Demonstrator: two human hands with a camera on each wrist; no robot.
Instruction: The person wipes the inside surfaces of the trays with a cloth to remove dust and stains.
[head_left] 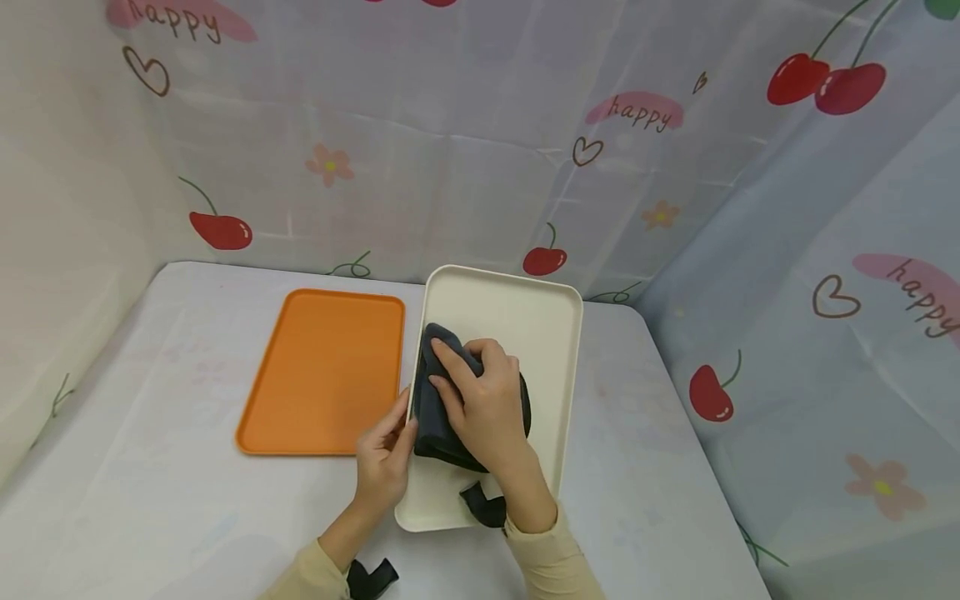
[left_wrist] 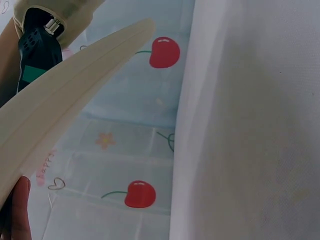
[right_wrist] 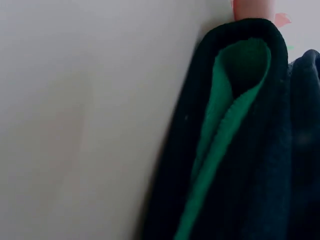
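Note:
A cream rectangular tray (head_left: 517, 308) is held at its left edge by my left hand (head_left: 382, 467), thumb on the near side of the rim. Seen edge-on in the left wrist view, the tray (left_wrist: 70, 82) slants up above the white tabletop. My right hand (head_left: 491, 408) grips a folded dark grey cloth (head_left: 435, 425) and holds it against the tray's inner face, along the left side. From the right wrist, the cloth (right_wrist: 270, 150) shows a green inner side within its fold, and a fingertip (right_wrist: 254, 9) sits at its top end.
An orange tray (head_left: 330, 367) lies on the white-covered table (head_left: 165, 500), left of the cream one. Behind and to the right hangs a white curtain (head_left: 450, 167) printed with cherries. Black straps (head_left: 483, 507) show at both wrists.

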